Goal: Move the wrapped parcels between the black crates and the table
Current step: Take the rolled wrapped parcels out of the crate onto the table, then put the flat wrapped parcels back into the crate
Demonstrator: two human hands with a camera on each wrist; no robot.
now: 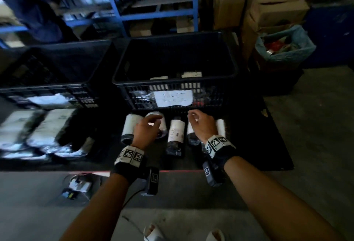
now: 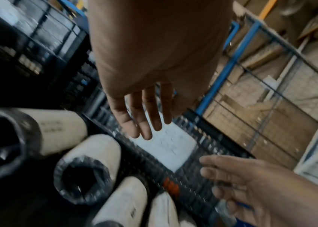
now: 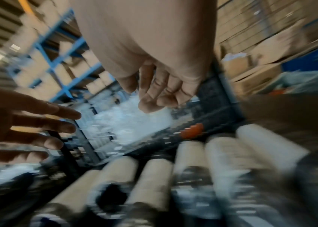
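Several cylindrical wrapped parcels lie in a row on the black table point(image 1: 258, 145), in front of the right black crate point(image 1: 175, 79), which bears a white paper label point(image 1: 173, 98). The middle parcel point(image 1: 176, 131) lies uncovered between my hands. My left hand point(image 1: 151, 124) hovers over the second parcel point(image 1: 160, 124) with straight, spread fingers point(image 2: 146, 122) and holds nothing. My right hand point(image 1: 193, 118) hangs above the fourth parcel point(image 1: 190, 131), its fingers point(image 3: 154, 98) loosely curled and empty. The parcels point(image 2: 96, 152) point(image 3: 154, 176) are white with black ends. A second black crate point(image 1: 47, 87) stands at the left.
Flat silvery wrapped packs point(image 1: 38, 131) lie on the table's left part. Behind the crates are blue shelving point(image 1: 157, 10), stacked cardboard boxes point(image 1: 277, 9) and a bin with a blue liner point(image 1: 283, 49). A person in dark blue point(image 1: 32, 7) stands at the back left.
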